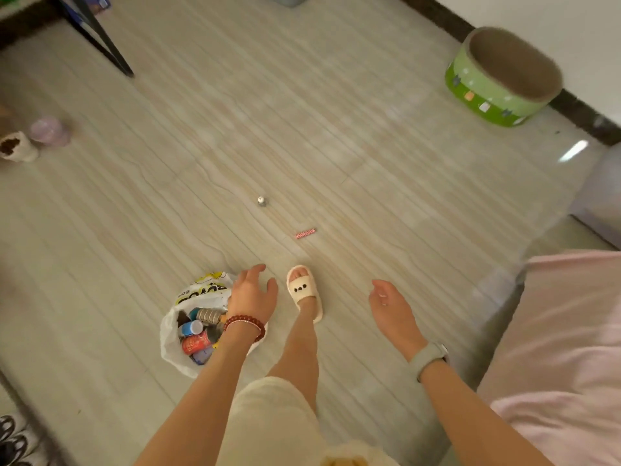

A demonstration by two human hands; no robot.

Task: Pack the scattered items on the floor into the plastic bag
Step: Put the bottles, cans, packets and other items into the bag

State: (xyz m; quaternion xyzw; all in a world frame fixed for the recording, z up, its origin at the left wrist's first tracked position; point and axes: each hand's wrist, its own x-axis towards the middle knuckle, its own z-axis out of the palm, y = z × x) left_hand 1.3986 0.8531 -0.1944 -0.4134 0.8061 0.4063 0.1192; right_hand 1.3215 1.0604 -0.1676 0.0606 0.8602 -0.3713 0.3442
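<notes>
A white plastic bag (174,317) lies open on the floor at the lower left, holding several small bottles and cans. My left hand (250,295), with a red bead bracelet on the wrist, hovers over the bag's right rim, fingers apart and empty. My right hand (391,306), a watch on its wrist, hangs open and empty to the right of my foot. Two items lie loose on the floor ahead: a small white-capped bottle (261,201) and a short red patterned stick (305,233).
My foot in a cream slipper (304,292) stands between the hands. A green round cat scratcher (500,79) sits at the far right wall. A pink bed edge (564,348) fills the right. Black table legs (100,38), a purple cup (50,131) and shoes (13,438) are at the left.
</notes>
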